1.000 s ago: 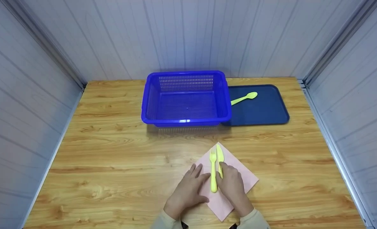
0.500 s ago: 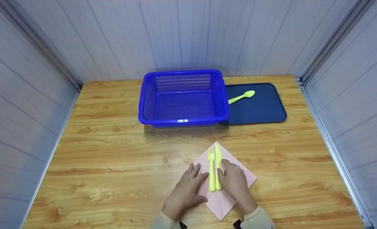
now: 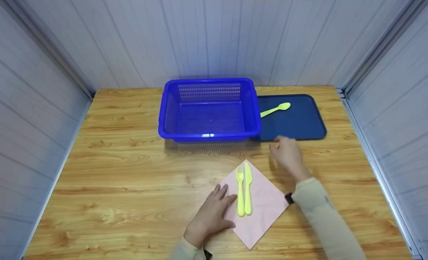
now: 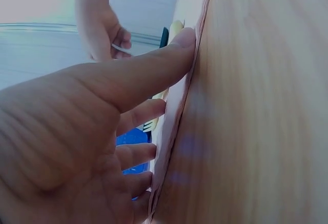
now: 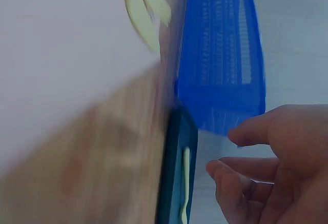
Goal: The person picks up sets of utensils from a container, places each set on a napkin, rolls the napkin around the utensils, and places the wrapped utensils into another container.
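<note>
1. The yellow knife [image 3: 248,191] lies on the pink napkin [image 3: 266,213], its tip towards the far corner and its handle towards the person; the long axis runs nearly straight away from them.
2. The yellow fork [image 3: 240,195] lies just left of it, almost parallel, tines pointing away; whether the handles touch is hard to tell.
3. The napkin sits diamond-wise on the desk [image 3: 127,202], one corner towards the person.
4. The left hand [image 3: 212,213] rests at the napkin's left edge, fingers spread and fairly straight, gripping nothing.
5. The right hand [image 3: 289,154] was on the knife half a second ago; it has since let go and moved out to the tray's near edge. The knife now lies free beside the fork, so its placing looks finished. Thumb and forefinger stand apart, the other fingers loosely bent, holding nothing.
6. Beyond, a yellow spoon [image 3: 276,109] slants across the dark blue tray [image 3: 300,126], bowl to the far right, handle end hidden by the blue basket [image 3: 209,136].
</note>
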The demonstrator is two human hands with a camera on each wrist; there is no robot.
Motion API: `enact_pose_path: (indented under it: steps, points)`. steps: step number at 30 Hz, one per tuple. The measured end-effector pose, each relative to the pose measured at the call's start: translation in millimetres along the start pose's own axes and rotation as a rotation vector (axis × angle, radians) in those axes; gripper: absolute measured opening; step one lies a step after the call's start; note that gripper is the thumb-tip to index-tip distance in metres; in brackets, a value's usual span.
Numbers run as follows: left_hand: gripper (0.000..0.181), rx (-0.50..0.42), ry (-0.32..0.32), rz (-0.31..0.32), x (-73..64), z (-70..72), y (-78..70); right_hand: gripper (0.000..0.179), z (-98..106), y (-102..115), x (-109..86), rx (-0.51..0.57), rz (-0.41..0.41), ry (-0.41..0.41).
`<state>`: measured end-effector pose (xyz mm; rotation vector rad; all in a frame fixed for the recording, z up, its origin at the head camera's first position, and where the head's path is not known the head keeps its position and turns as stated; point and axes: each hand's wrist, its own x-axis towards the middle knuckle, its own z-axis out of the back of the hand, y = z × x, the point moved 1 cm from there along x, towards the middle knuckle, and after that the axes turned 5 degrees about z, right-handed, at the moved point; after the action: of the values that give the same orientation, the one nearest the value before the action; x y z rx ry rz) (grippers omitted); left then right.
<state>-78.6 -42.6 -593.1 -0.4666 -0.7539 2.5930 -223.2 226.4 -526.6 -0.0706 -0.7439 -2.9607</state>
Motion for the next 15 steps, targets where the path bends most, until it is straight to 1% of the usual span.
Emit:
enact_pose_path:
  steps: [3,6,8,10,12,15]
  points:
    - [0.086,-0.002,0.001,0.002,1.3,0.5,-1.2,0.035,3.2,-9.7,37.8,-0.033,-0.027,-0.003]
    - [0.086,-0.004,-0.010,-0.002,1.2,1.6,-1.7,0.040,-1.9,-16.9,71.1,-0.070,-0.060,0.051]
    - [0.086,-0.006,-0.018,-0.008,0.9,2.6,-1.7,0.044,-8.2,-22.7,90.3,-0.101,-0.062,0.099]
    - [0.086,-0.003,-0.027,-0.019,0.6,3.4,-1.5,0.047,-15.3,-29.0,106.3,-0.133,-0.046,0.139]
    - [0.086,0.002,-0.034,-0.023,-0.5,2.9,-1.0,0.051,-23.3,-35.3,118.6,-0.166,-0.015,0.179]
    - [0.086,-0.004,-0.019,-0.005,-6.1,-1.5,0.0,0.055,-37.6,-41.8,128.1,-0.225,0.048,0.250]
